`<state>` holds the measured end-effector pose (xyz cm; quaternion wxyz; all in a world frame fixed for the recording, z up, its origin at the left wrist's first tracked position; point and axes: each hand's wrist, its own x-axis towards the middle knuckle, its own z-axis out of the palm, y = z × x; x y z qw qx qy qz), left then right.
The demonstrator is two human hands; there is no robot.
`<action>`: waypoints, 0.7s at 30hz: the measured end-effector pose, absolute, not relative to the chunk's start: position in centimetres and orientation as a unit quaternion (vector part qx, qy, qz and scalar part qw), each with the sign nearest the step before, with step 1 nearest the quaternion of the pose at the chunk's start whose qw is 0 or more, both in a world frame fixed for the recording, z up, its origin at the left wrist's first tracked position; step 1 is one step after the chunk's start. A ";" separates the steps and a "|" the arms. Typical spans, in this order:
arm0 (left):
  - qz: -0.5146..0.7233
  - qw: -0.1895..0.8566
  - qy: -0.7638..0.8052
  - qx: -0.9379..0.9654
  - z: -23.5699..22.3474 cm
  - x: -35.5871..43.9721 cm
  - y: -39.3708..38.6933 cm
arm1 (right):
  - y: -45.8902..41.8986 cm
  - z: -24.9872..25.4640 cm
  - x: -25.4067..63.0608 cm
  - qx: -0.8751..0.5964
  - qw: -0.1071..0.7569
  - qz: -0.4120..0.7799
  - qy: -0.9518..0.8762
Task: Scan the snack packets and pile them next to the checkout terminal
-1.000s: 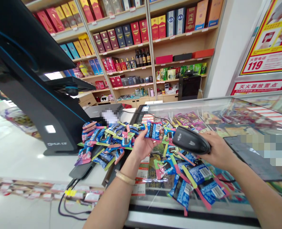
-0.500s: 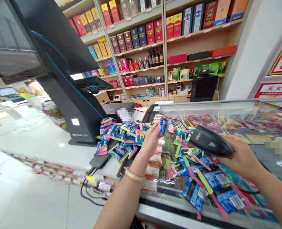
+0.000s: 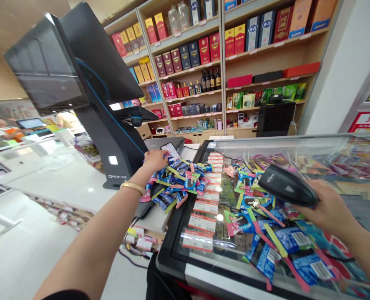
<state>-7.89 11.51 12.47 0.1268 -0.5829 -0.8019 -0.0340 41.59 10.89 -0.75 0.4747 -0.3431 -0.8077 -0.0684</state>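
Observation:
My left hand (image 3: pixel 155 161) is at the far left edge of a pile of small blue, pink and green snack packets (image 3: pixel 191 182), beside the black screen stand. Its fingers are curled on a blue packet, mostly hidden under the hand. In my right hand (image 3: pixel 328 204) is a black barcode scanner (image 3: pixel 288 185), its head pointing left over the glass counter. Beneath the scanner, more of the same packets (image 3: pixel 263 260) lie scattered on the glass, several with barcodes facing up.
A black double-screen till (image 3: pixel 109 137) stands on the white counter (image 3: pixel 56 179) at left, with a phone (image 3: pixel 170 151) behind the pile. Price labels (image 3: pixel 200 223) line the glass display counter (image 3: pixel 235 287). Shelves of boxes and bottles (image 3: pixel 191 75) fill the back. A person (image 3: pixel 8 129) is far left.
My left hand has carried a blue packet from in front of the scanner leftward to the pile by the till. My right hand still holds the scanner. The view has turned left.

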 end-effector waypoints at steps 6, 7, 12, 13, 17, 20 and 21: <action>-0.029 0.126 -0.792 -0.596 12.4 -7.2 12.0 | 11.2 -0.4 41.8 -0.323 0.482 -0.123 -0.805; -0.049 0.136 -0.785 -0.602 12.3 -6.6 12.0 | 11.2 -0.4 41.8 -0.323 0.484 -0.128 -0.803; -0.220 0.093 -0.690 -0.684 10.7 0.1 11.8 | 10.9 0.0 41.6 -0.343 0.488 -0.142 -0.790; -0.253 0.061 -0.660 -0.705 10.0 1.9 11.8 | 10.8 0.1 41.5 -0.347 0.485 -0.146 -0.789; -0.279 -0.117 -0.614 -0.729 5.6 9.0 12.3 | 10.5 0.5 41.2 -0.359 0.488 -0.147 -0.782; -0.302 -0.237 -0.624 -0.681 2.4 12.5 13.0 | 10.5 0.8 41.1 -0.375 0.487 -0.131 -0.778; -0.310 -0.261 -0.624 -0.668 1.6 13.2 13.4 | 10.5 0.8 41.0 -0.381 0.486 -0.126 -0.777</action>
